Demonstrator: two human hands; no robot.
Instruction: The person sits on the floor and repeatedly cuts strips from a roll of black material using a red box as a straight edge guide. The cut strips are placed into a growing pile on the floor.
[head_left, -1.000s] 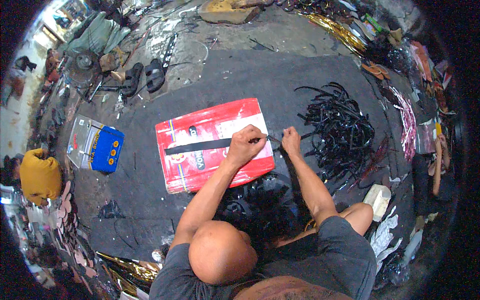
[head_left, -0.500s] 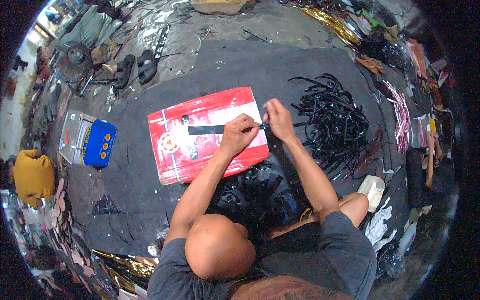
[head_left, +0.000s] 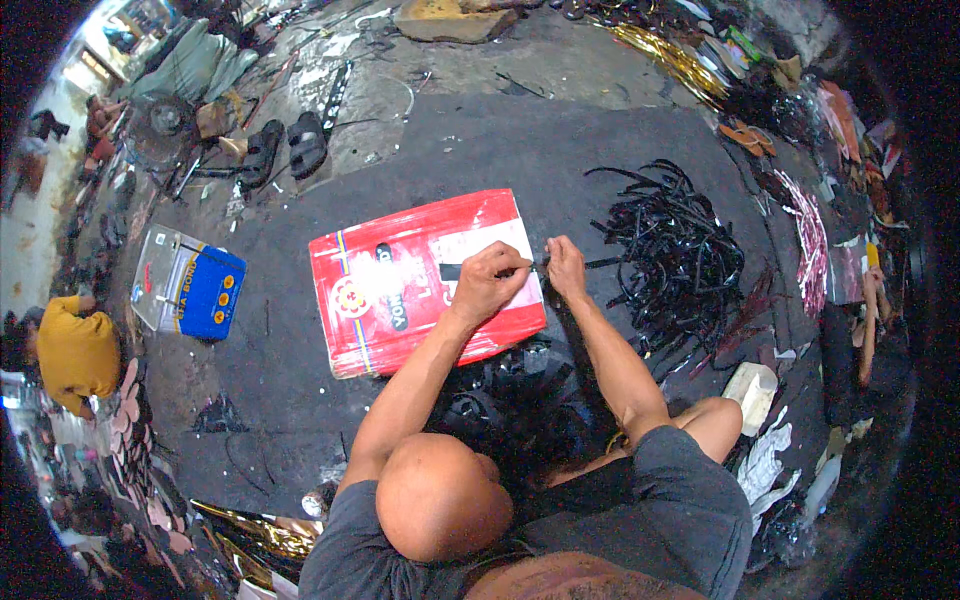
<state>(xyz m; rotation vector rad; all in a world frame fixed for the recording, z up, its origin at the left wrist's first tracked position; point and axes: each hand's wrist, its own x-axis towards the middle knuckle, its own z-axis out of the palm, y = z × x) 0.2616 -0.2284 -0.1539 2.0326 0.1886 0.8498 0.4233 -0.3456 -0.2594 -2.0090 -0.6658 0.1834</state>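
A red printed carton (head_left: 375, 335) with a glossy, film-like surface lies flat in front of me. My left hand (head_left: 488, 280) rests over its right part, fingertips pinched on a flat black strip (head_left: 449, 272). The strip's short left end shows beside that hand, on the carton. Just past the carton's right edge, my right hand (head_left: 566, 268) is closed on the thin, dark continuation of the strip; its exact grip is too small to make out. To the right of it lies a tangled heap of narrow black strips (head_left: 670, 250).
A blue and grey tin (head_left: 205, 290) stands at the left. Black sandals (head_left: 307, 142) lie at the far left. A person in yellow (head_left: 78, 355) is at the left rim, another person's arm (head_left: 868, 325) at the right. Pink strips (head_left: 808, 240) and a white block (head_left: 752, 392) lie right.
Much less of the black strip shows left of my left hand; it has shifted right. My right hand, raised and loosely curled before, is lower and pinched. The whole view has shifted slightly.
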